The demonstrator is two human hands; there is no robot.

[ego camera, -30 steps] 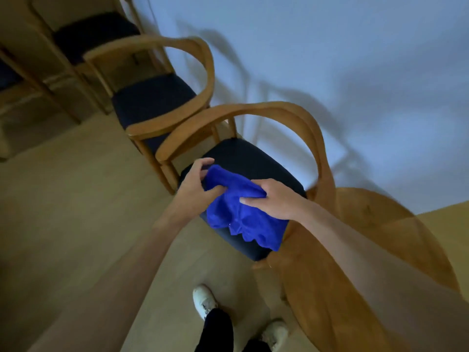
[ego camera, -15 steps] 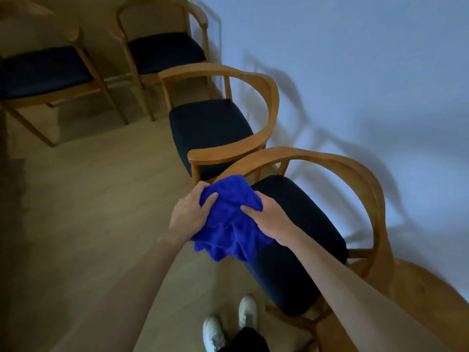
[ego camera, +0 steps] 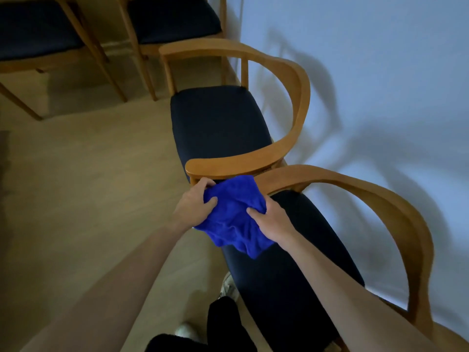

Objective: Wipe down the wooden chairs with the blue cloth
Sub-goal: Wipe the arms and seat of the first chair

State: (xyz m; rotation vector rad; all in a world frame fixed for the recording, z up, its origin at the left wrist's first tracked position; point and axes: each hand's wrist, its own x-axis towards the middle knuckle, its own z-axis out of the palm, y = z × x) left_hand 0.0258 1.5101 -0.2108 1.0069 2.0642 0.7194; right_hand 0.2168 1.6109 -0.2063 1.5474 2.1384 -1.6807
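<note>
A bunched blue cloth (ego camera: 233,214) hangs between both hands above the front of the nearest wooden chair (ego camera: 396,214), which has a dark seat and a curved armrest. My left hand (ego camera: 194,205) grips the cloth's left side, fingers curled into it. My right hand (ego camera: 272,219) grips its right side. The cloth's top edge lies just below the near armrest end of a second wooden chair (ego camera: 286,72) standing beyond. I cannot tell whether cloth and armrest touch.
Two more chairs with dark seats, one (ego camera: 175,19) and another (ego camera: 33,29), stand at the top left. A pale wall (ego camera: 380,72) runs along the right behind the chairs. Light wooden floor (ego camera: 88,186) spreads to the left. My shoes (ego camera: 228,288) show at the bottom.
The view has shifted along the row: the second chair now fills the middle. Both hands, still holding the cloth, have come up close to that chair's near armrest.
</note>
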